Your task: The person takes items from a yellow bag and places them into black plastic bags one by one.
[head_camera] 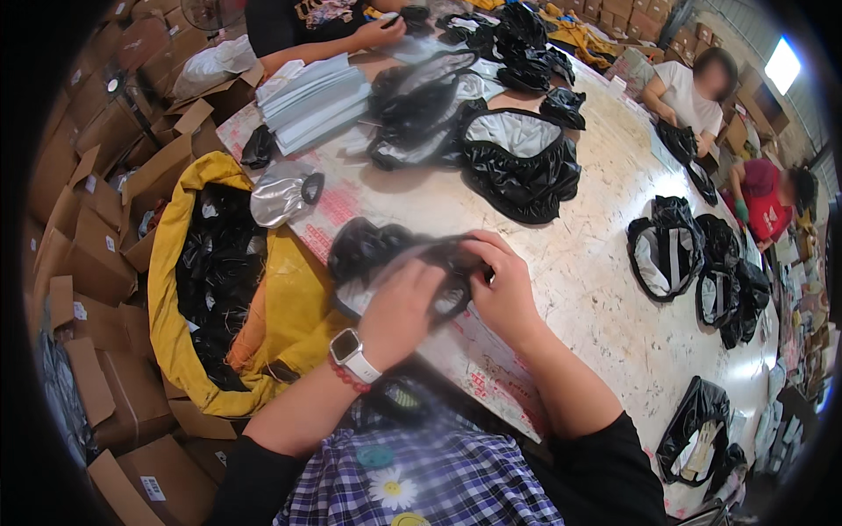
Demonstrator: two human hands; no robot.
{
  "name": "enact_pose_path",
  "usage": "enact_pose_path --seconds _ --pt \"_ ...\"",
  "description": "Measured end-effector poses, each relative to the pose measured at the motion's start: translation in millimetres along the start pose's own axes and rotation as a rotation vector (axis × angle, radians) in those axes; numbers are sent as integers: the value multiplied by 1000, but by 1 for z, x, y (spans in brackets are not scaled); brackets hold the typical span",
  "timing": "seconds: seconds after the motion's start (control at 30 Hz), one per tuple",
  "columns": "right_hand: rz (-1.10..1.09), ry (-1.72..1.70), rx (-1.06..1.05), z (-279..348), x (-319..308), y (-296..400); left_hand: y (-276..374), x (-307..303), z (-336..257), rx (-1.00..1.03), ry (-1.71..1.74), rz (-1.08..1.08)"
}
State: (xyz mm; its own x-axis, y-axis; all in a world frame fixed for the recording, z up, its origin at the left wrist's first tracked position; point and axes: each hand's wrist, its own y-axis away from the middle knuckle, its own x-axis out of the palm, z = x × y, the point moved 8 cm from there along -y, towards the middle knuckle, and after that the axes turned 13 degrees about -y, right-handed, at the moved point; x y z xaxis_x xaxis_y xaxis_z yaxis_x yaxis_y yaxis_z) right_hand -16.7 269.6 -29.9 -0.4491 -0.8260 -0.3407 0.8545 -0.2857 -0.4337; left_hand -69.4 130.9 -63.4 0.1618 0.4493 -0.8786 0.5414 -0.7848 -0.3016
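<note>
Before me, over the table's near edge, a black elastic-edged cover (368,250) with a pale lining is held between my hands, partly blurred. My right hand (503,286) grips its black rim with thumb and fingers. My left hand (404,309), with a watch on the wrist, lies over the cover; its fingertips are blurred and partly hidden, so its hold is unclear. Beyond my hands, a black cover with a white lining (520,164) lies open side up. A silver elastic-edged cover (286,194) rests at the table's left corner, beside a small black bundle (258,146).
A yellow fabric sack (164,296) full of black covers stands left of the table (592,243). Stacked pale sheets (316,102) lie at the far left. Cardboard boxes (99,256) crowd the left side. Other people work across the table and at right, among more black covers (664,256).
</note>
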Motion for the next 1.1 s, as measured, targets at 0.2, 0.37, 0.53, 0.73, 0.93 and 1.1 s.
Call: enact_pose_path --seconds 0.2,0.37,0.53,0.73,0.93,1.1 --pt "141 52 -471 88 35 35 28 -29 50 -19 -400 -297" --pt "243 19 72 1 53 29 46 -160 125 26 40 128" --pt "282 -80 -68 2 94 22 275 22 414 -1010 -659 87" --pt "209 -46 12 -6 77 25 211 4 317 -964 -304 287" --pt "196 -56 92 -8 76 23 226 -3 316 -965 -252 179" --pt "45 -179 53 -16 58 23 219 4 329 -837 -424 78"
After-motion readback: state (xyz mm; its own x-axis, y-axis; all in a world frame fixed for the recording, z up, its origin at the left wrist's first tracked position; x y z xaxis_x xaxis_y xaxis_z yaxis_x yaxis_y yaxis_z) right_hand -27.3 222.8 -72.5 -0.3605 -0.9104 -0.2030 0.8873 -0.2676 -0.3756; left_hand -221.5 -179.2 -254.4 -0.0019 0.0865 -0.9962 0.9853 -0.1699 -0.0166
